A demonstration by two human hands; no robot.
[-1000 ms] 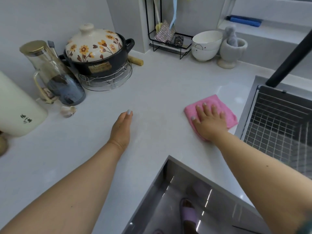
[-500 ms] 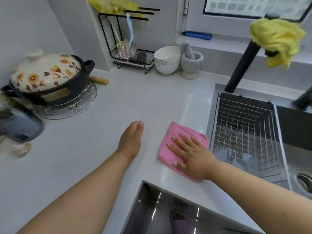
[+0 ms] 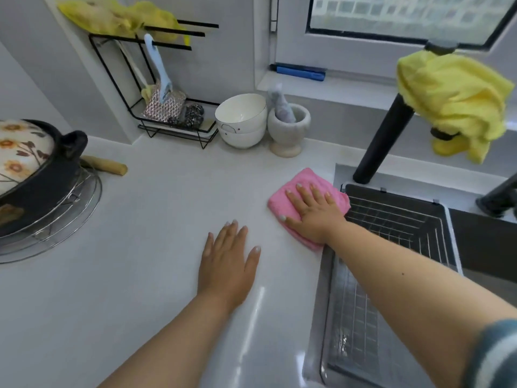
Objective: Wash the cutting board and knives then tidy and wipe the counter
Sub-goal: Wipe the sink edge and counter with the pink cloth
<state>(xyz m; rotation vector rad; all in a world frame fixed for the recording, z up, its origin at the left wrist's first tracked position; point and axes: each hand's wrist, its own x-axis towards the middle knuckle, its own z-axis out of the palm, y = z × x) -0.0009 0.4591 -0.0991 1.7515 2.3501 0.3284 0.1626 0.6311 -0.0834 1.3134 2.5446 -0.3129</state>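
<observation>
Wiping stage: pink cloth on counter at sink edge, pressed flat under R hand, fingers straight, for full contact; L hand flat, empty, prob. bracing; board & knives unseen.

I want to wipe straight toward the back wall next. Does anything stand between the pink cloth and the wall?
Yes. The right hand presses the pink cloth flat on the counter beside the sink. Ahead of it, the stone mortar and stacked white bowls stand against the wall; the counter before them is bare.
</observation>
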